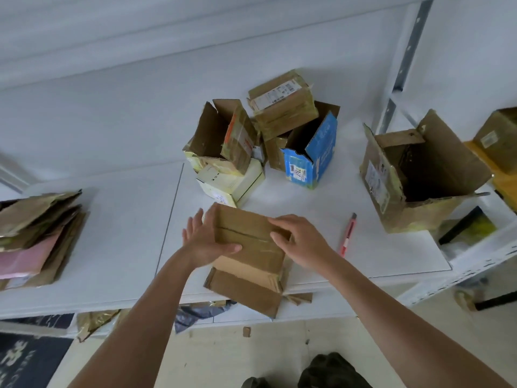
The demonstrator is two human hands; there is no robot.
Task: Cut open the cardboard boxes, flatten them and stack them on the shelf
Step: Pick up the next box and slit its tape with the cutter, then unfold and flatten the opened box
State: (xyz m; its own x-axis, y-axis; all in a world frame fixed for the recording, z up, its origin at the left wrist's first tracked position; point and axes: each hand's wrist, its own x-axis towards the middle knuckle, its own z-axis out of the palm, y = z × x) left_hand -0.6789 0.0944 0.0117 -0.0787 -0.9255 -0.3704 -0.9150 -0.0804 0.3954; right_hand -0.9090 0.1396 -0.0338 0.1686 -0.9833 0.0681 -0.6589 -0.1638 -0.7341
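Brown cardboard box point(249, 256) sits at lower centre of the frame, on the near edge of the white surface point(126, 219), its lower flap hanging past that edge. It looks part-collapsed: top panel with a taped seam across it, flaps loose below.

Your left hand point(207, 242) is at the box's left side, fingers straight and spread along the wall, thumb lying over the top panel. Your right hand point(296, 242) curls over the right end, fingers hooked on the top edge. Both are on the box; neither holds the cutter.

Judgement: you are at the flattening step. Press the two side walls in opposite directions so the box folds along its existing creases, then push down flat. Slide it further onto the surface first; with the flap overhanging, downward pressure could tip it off.

Red-handled cutter point(347, 233) lies just right of your right hand, apart from the box. Whether the blade is out cannot be told, so mind your wrist there.

Stack of flattened boxes point(39, 236) lies at left of the frame, well apart; that is where this one likely goes. Uncut boxes wait behind: yellow-taped box point(223, 152), blue box point(310, 155), large open box point(419, 175) at right.
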